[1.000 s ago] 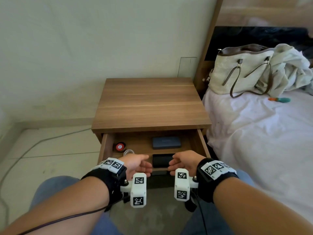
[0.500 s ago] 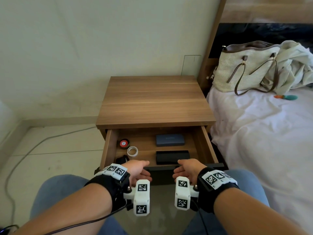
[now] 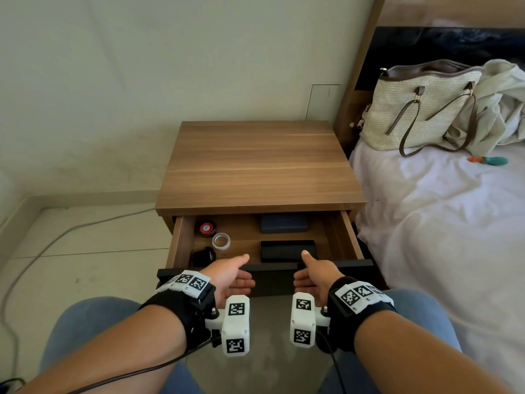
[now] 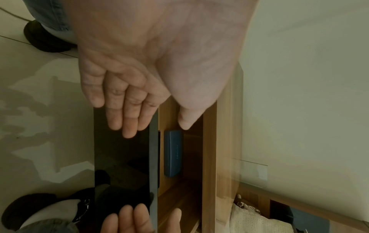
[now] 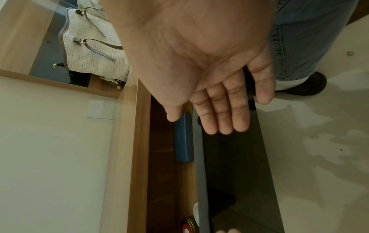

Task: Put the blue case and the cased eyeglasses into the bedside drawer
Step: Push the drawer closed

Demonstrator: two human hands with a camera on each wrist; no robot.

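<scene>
The bedside drawer (image 3: 349, 240) stands partly pulled out under the wooden nightstand top. Inside it the blue case (image 3: 284, 223) lies at the back, also seen in the wrist views (image 4: 172, 154) (image 5: 184, 138). A black eyeglass case (image 3: 287, 250) lies in front of it. My left hand (image 3: 235, 275) and right hand (image 3: 311, 275) are side by side at the drawer's black front panel (image 3: 272, 280), fingers straight against its face, thumbs up over its top edge. Neither hand holds anything.
A red-lidded tin (image 3: 207, 228), a roll of clear tape (image 3: 221, 240) and a small black object (image 3: 203, 255) lie in the drawer's left part. A bed (image 3: 443, 223) with a woven handbag (image 3: 420, 109) stands right. A cable (image 3: 56, 240) runs over the floor at left.
Both hands have uncurled from the drawer's front edge and now lie flat against its panel. The drawer has slid inward, with the blue case now close under the nightstand top.
</scene>
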